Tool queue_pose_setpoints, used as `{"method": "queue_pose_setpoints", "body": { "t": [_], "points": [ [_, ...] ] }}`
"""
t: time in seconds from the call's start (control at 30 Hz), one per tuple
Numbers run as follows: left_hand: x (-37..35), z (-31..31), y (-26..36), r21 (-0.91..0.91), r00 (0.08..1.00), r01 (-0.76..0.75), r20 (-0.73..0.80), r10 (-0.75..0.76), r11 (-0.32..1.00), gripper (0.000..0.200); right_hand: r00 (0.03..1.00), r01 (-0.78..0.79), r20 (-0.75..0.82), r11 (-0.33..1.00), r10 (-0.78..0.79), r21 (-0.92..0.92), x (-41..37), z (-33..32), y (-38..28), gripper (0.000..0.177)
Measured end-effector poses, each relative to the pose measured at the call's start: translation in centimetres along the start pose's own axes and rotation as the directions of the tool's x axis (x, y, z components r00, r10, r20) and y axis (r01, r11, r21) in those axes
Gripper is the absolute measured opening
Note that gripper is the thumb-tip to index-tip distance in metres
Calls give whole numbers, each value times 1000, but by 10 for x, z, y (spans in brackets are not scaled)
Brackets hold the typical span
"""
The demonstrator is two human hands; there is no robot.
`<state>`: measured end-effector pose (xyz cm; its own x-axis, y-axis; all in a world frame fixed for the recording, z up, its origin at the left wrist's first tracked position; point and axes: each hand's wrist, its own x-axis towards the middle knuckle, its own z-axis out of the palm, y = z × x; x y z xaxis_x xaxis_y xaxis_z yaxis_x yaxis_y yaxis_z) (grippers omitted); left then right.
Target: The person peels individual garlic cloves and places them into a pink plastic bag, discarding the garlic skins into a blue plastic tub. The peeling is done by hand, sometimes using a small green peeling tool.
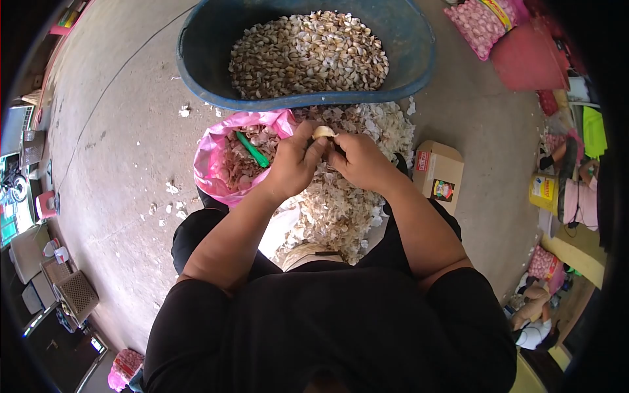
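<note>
A pale garlic clove (324, 132) sits at the fingertips of both hands, in front of my body. My left hand (293, 162) pinches it from the left, thumb and forefinger closed. From the right, the curled fingers of my right hand (364, 161) also grip it. By my left hand stands an open pink plastic bag (208, 160) holding garlic, with a green-handled tool (252, 150) lying on top; its blade end, if any, is hidden. Loose garlic skins (327, 216) are heaped below the hands and between the legs.
A large blue tub (196, 65) with many garlic cloves (308, 56) stands just beyond the hands. At right lies a cardboard box (447, 160). Farther right are a pink mesh sack of garlic (477, 26), a red tub (531, 56), a yellow bucket (544, 190) and other people.
</note>
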<state>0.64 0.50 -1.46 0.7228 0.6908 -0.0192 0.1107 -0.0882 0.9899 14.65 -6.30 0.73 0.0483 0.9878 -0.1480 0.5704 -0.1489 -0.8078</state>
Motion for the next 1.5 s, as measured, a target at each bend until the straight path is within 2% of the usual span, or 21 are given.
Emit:
{"method": "queue_pose_setpoints", "body": {
  "t": [0.07, 0.17, 0.27, 0.4, 0.47, 0.57, 0.67, 0.77, 0.87, 0.97, 1.07, 1.17, 1.27, 1.3, 1.37, 1.47, 1.5],
  "points": [
    [0, 1, -4, 2, 996, -91, -15, 91, 996, 18, 995, 95, -40, 995, -96, -26, 0, -1, 2, 19],
    [-1, 2, -3, -205, 1000, 8, 12, -6, 979, 19, 983, 152, -83, 979, -164, -135, -2, -5, -4, 19],
    [1, 4, -1, -234, 999, -11, 29, 18, 972, 17, 981, 161, -83, 976, -175, -147, -2, -5, -4, 18],
    [0, 4, -3, -345, 991, 133, 60, -120, 929, 17, 978, 181, -108, 983, -177, 25, -1, -1, -3, 15],
    [-2, 3, 3, -419, 976, 219, 83, -204, 881, 17, 971, 202, -145, 976, -188, 86, -2, 0, -8, 15],
    [-6, 2, 7, -597, 945, 318, 140, -294, 737, 16, 959, 226, -196, 970, -205, 88, -3, 2, -15, 14],
    [-10, 11, 12, -781, 915, 314, 96, -393, 540, 15, 954, 216, -219, 976, -206, 25, -2, 8, -10, 13],
    [-10, 11, 17, -774, 882, 337, 61, -467, 535, 16, 951, 217, -229, 976, -207, 19, -1, 12, -10, 14],
    [-10, -1, 17, -644, 936, 333, 134, -327, 689, 17, 982, 132, -176, 898, -62, 420, -4, 11, -23, 16],
    [-10, -7, 15, -638, 959, 281, 163, -231, 716, 16, 971, 203, -203, 876, -124, 436, -2, 18, -13, 17],
    [-12, -2, 20, -784, 935, 306, 141, -325, 541, 16, 967, 112, -248, 783, 55, 612, -2, 18, -23, 15],
    [-9, -10, 28, -822, 894, 382, 213, -393, 422, 14, 978, 85, -196, 722, 71, 686, -1, 18, -24, 14],
    [-5, -12, 20, -747, 925, 341, 159, -345, 571, 12, 955, 35, -289, 939, 70, 342, 2, 10, -2, 11],
    [-4, -12, 14, -693, 947, 303, 145, -286, 654, 18, 936, 69, -349, 952, 41, 297, 7, 13, 7, 9],
    [-2, -10, 7, -658, 939, 310, 99, -329, 687, 16, 887, 127, -462, 971, -20, 202, 13, 20, 24, 12],
    [0, -12, 7, -515, 926, 358, 86, -369, 779, 19, 964, 37, -249, 884, 91, 465, 10, 13, 3, 13],
    [0, -13, 8, -449, 921, 376, 89, -378, 810, 21, 980, 16, -183, 882, 80, 470, 8, 15, 0, 13]
  ]
}}
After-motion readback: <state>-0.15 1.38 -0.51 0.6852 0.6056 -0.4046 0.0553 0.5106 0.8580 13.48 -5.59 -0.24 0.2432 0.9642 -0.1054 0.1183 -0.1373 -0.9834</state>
